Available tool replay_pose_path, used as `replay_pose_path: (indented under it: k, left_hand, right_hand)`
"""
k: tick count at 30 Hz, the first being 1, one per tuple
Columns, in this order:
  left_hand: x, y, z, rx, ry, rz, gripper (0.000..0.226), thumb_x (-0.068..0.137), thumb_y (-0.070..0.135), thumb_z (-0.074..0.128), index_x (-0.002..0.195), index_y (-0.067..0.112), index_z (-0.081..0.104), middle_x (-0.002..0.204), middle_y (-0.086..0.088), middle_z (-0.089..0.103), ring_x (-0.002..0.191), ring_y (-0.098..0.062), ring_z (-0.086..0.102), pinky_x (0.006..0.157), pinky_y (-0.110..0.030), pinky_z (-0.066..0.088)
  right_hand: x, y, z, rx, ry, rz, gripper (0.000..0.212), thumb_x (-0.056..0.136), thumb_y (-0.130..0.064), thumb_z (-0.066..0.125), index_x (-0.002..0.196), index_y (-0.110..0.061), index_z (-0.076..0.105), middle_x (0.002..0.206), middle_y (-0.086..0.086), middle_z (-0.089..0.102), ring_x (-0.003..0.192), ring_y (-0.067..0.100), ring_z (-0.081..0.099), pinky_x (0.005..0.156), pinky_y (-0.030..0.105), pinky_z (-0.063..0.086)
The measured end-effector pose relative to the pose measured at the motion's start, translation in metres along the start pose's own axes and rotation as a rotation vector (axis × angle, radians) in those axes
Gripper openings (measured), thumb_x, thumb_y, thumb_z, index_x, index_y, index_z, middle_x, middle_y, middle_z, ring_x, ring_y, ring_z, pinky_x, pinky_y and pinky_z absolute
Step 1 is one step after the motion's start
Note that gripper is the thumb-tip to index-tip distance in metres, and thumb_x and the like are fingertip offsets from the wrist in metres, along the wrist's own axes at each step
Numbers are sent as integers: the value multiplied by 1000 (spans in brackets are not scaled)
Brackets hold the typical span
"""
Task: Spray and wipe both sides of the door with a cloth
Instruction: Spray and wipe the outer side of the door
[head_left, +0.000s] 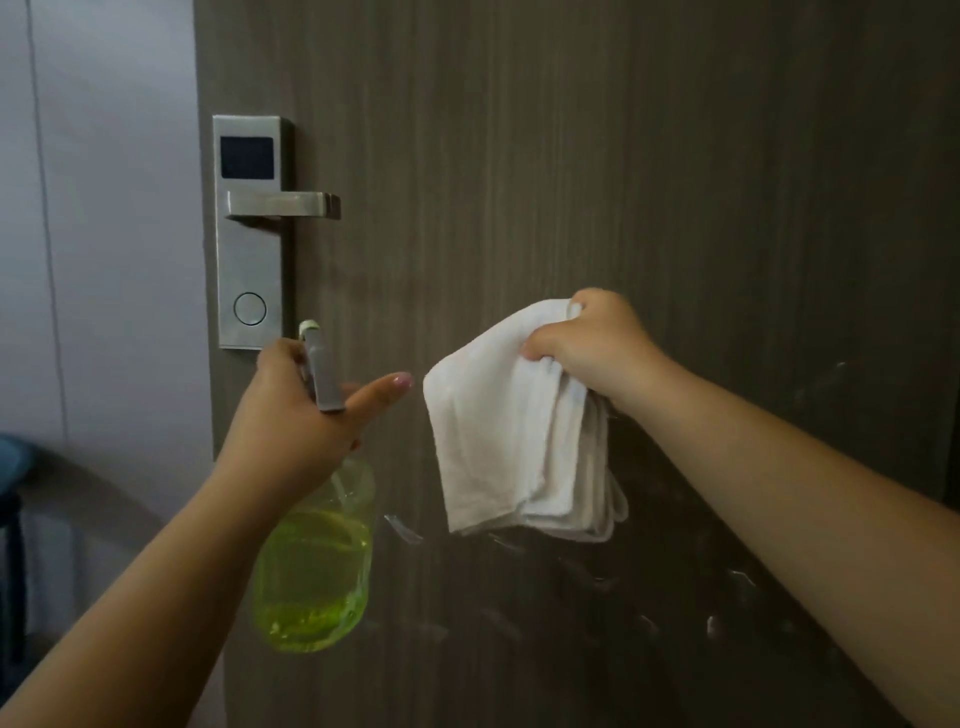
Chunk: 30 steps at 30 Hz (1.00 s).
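1. Yellow-green liquid fills the clear plastic spray bottle (314, 566), gripped by the left hand (296, 415).
2. The right hand (592, 348) pinches the folded white cloth (514, 426), hanging near the dark wooden door (571, 156).
3. Wet streaks show low down; press the cloth flat and wipe there.

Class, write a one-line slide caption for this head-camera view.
Left hand holds a green spray bottle; right hand grips a white cloth at a dark door.

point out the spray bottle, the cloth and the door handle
spray bottle (314, 577), head view, on its green liquid-filled body
cloth (498, 431), head view, on its hanging front fold
door handle (283, 203), head view, on the lever
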<state>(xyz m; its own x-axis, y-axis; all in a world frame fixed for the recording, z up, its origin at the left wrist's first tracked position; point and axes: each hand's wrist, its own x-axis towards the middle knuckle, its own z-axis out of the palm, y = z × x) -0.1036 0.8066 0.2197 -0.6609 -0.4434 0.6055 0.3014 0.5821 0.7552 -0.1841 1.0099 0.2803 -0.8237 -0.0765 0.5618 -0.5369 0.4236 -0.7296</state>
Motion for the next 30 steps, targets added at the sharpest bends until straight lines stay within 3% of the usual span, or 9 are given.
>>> replay_pose_path:
  k: [4,8,11,15,20,23,26,29,30]
  left_hand:
    - [-4,7,21,-105,-65,-3,71,65,47,81,112,12,40,73,6,58,50,-5,63,41,-15,44]
    - [-7,2,34,-274,-104,-49,87,54,54,79,120,11,39,75,10,64,62,0,65,51,-18,52]
    - [-5,-5,33,-309,-140,-39,101,45,59,80,125,17,35,105,1,64,88,-11,68,64,-25,58]
    - [-3,-6,31,-347,-211,-61,89,50,50,81,121,19,38,108,0,60,90,-12,65,56,-17,53]
    - [-3,-14,31,-483,-202,-77,68,62,30,83,117,21,45,110,-1,59,94,-15,65,59,-20,54]
    - [-3,-17,28,-516,-142,-11,58,57,32,78,106,30,47,108,0,60,91,-15,66,57,-18,55]
    - [-5,-10,26,-506,-149,55,51,56,32,76,97,37,46,103,3,59,79,-7,67,54,-14,53]
    - [0,-12,24,-508,-186,40,51,59,32,80,102,31,52,106,0,63,78,-4,69,57,-14,53]
    - [3,-15,23,-506,-196,24,55,61,33,85,107,26,55,108,-3,64,82,-8,70,59,-15,54]
  right_hand:
    - [-10,-6,24,236,-85,84,24,73,-16,76,84,-12,55,81,5,62,73,20,60,59,28,46]
    - [-20,-6,31,527,-429,287,27,82,-21,72,104,-7,65,99,16,71,84,26,67,85,41,54]
    - [-22,4,31,673,-545,244,11,90,-18,62,95,-8,65,85,11,70,77,22,67,81,37,55]
    - [-22,11,32,692,-620,146,11,93,-15,56,98,-8,64,84,6,71,76,17,68,76,31,57]
    - [-16,14,51,193,-384,-156,35,86,-33,69,104,-10,51,96,5,58,86,17,57,76,31,48]
    - [-16,19,57,167,-226,-196,65,68,-60,71,111,-17,48,100,0,56,87,13,56,76,31,50]
    - [-17,22,56,371,-544,77,83,57,-70,62,121,-18,50,118,11,63,105,25,63,93,40,52]
    - [-17,34,59,616,-807,246,105,32,-76,77,119,-22,58,111,9,70,108,27,65,101,46,47]
    - [-17,37,59,672,-837,232,98,33,-72,81,115,-22,61,107,8,72,104,25,67,100,46,47]
